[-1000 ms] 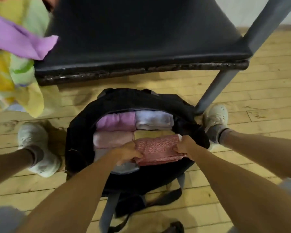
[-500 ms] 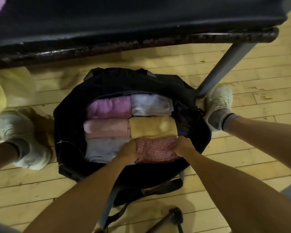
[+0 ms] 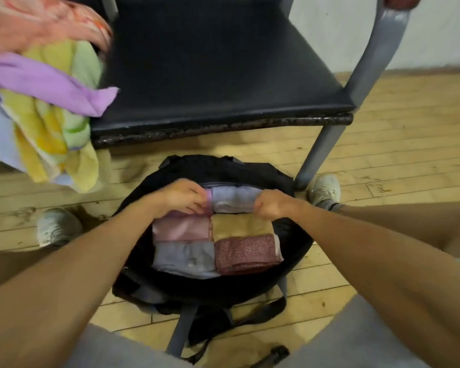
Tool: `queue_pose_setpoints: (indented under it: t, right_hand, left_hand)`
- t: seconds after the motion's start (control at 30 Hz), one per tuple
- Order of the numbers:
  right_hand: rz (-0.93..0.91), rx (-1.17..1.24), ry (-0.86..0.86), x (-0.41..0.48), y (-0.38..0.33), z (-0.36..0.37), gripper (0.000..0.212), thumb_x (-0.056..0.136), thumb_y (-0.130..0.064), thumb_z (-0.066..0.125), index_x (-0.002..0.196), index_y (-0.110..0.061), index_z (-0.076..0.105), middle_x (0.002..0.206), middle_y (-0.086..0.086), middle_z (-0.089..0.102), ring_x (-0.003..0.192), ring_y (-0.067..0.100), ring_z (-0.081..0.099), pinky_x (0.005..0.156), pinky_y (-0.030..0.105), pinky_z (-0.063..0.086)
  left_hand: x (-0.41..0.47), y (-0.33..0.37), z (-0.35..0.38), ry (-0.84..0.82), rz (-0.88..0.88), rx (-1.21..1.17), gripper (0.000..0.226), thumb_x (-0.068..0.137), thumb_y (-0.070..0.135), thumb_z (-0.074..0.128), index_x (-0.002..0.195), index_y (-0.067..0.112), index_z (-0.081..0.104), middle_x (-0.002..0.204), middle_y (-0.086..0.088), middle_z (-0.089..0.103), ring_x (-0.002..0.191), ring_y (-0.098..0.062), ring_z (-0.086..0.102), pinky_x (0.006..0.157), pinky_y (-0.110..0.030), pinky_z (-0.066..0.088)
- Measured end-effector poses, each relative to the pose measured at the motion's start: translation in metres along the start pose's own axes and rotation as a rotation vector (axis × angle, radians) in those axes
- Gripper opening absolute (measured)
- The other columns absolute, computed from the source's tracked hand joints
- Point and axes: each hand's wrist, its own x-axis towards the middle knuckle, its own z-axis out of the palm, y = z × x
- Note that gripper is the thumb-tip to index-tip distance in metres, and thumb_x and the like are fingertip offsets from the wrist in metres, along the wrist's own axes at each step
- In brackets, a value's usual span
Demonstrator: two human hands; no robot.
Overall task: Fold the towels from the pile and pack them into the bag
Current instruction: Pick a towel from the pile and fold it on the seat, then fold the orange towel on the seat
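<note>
Here: left hand [image 3: 183, 196], right hand [image 3: 274, 204] pinch opposite ends of lilac-grey towel [image 3: 234, 199] at far edge of black bag [image 3: 223, 166]; likely soft, light

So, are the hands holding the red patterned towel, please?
No, the left hand and right hand grip the pale towel farther back in the bag.

Black padded chair [image 3: 218, 75], grey metal legs, on wooden plank floor [image 3: 409, 155]. White wall [image 3: 436, 30] behind. Right sneaker [image 3: 325, 188] beside chair leg; left sneaker [image 3: 56, 227] well apart.
</note>
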Motion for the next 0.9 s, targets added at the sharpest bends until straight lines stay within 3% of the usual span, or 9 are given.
queue_pose_setpoints:
  t: [0.03,0.1,0.27,0.4,0.5,0.6,0.73,0.8,0.9]
  right_hand:
    - [-0.056,0.036,0.013,-0.008,-0.011,-0.014,0.007,0.092,-0.014,0.056,0.089,-0.015,0.063,0.089,0.001,0.059,0.075,0.016,0.055,0.065,0.025,0.046]
    - [-0.163,0.106,0.046,-0.02,-0.035,-0.04,0.017,0.09,-0.012,0.059,0.103,-0.009,0.07,0.086,0.002,0.067,0.07,0.012,0.061,0.064,0.023,0.051]
    - [-0.407,0.222,0.187,-0.05,-0.102,-0.099,0.012,0.092,-0.01,0.058,0.096,-0.01,0.069,0.093,0.007,0.073,0.079,0.018,0.073,0.073,0.031,0.059]
    - [-0.536,0.304,0.311,-0.059,-0.157,-0.136,0.012,0.093,-0.009,0.059,0.088,-0.015,0.068,0.082,0.004,0.072,0.074,0.015,0.07,0.07,0.026,0.058]
    - [-0.592,0.377,0.375,-0.052,-0.195,-0.157,0.015,0.093,-0.007,0.057,0.088,-0.017,0.068,0.08,0.001,0.072,0.074,0.013,0.068,0.072,0.028,0.059]
    - [-0.653,0.415,0.441,-0.043,-0.23,-0.168,0.014,0.092,-0.008,0.059,0.096,-0.016,0.069,0.081,-0.001,0.072,0.075,0.011,0.068,0.078,0.031,0.06]
    - [-0.7,0.421,0.453,-0.021,-0.265,-0.169,0.016,0.09,-0.009,0.059,0.095,-0.021,0.069,0.083,-0.006,0.069,0.09,0.016,0.068,0.087,0.036,0.056]
    - [-0.713,0.441,0.439,-0.009,-0.28,-0.165,0.018,0.089,-0.01,0.058,0.095,-0.022,0.069,0.09,-0.005,0.068,0.094,0.018,0.066,0.088,0.038,0.056]
    - [-0.733,0.49,0.432,0.008,-0.3,-0.159,0.022,0.089,-0.008,0.057,0.103,-0.017,0.07,0.098,-0.003,0.068,0.097,0.017,0.066,0.089,0.036,0.055]
  left_hand:
    - [-0.011,0.011,-0.013,0.033,0.041,-0.011,0.015,0.097,0.004,0.051,0.103,0.01,0.063,0.097,-0.014,0.071,0.084,-0.02,0.069,0.072,-0.023,0.055]
    - [-0.033,0.03,-0.038,0.094,0.107,-0.028,0.019,0.099,0.009,0.05,0.113,0.008,0.061,0.103,-0.013,0.07,0.09,-0.024,0.07,0.075,-0.026,0.055]
    - [-0.088,0.068,-0.095,0.234,0.268,-0.091,0.017,0.099,0.016,0.053,0.112,0.011,0.063,0.104,-0.013,0.071,0.093,-0.026,0.071,0.079,-0.028,0.056]
    - [-0.128,0.085,-0.152,0.367,0.39,-0.136,0.018,0.099,0.015,0.052,0.112,0.011,0.064,0.102,-0.011,0.071,0.092,-0.024,0.072,0.08,-0.027,0.058]
    - [-0.142,0.093,-0.196,0.551,0.449,-0.207,0.016,0.097,0.007,0.053,0.098,0.014,0.067,0.092,-0.007,0.071,0.085,-0.023,0.069,0.078,-0.028,0.058]
    - [-0.134,0.097,-0.232,0.76,0.418,-0.202,0.022,0.096,0.004,0.047,0.097,0.013,0.067,0.092,-0.01,0.069,0.077,-0.019,0.068,0.07,-0.023,0.056]
    - [-0.112,0.09,-0.262,0.872,0.348,-0.067,0.025,0.091,-0.002,0.048,0.105,0.005,0.067,0.102,-0.016,0.07,0.078,-0.018,0.066,0.07,-0.025,0.054]
    - [-0.109,0.083,-0.27,0.922,0.329,0.085,0.024,0.089,-0.003,0.051,0.102,0.007,0.068,0.108,-0.014,0.07,0.088,-0.019,0.064,0.077,-0.025,0.05]
    - [-0.108,0.063,-0.286,1.009,0.261,0.273,0.027,0.089,0.001,0.054,0.113,0.006,0.067,0.12,-0.01,0.065,0.11,-0.023,0.059,0.085,-0.015,0.036]
